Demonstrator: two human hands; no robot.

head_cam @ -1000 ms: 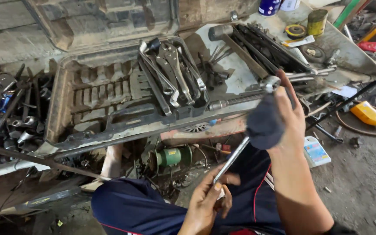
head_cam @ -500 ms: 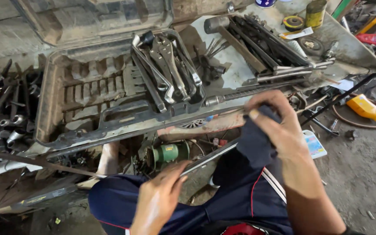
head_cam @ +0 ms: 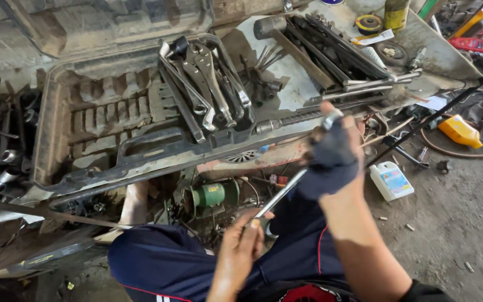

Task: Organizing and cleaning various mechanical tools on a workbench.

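Both hands grip one long metal rod point(head_cam: 286, 190) slanting above the lap. The left hand point(head_cam: 241, 246) closes around its lower end; the raised right hand point(head_cam: 336, 151) wraps a dark cloth point(head_cam: 328, 162) around its upper part, apparently tight.

Repair workshop, floor level. Open tool case point(head_cam: 85, 140) at 10 o'clock, pliers and wrenches point(head_cam: 208, 84) inside; hammer point(head_cam: 292, 42) and steel bars point(head_cam: 342, 56) at 1 o'clock; loose sockets point(head_cam: 1, 162) at 9 o'clock; grimy concrete floor point(head_cam: 454, 223) at 4 o'clock.
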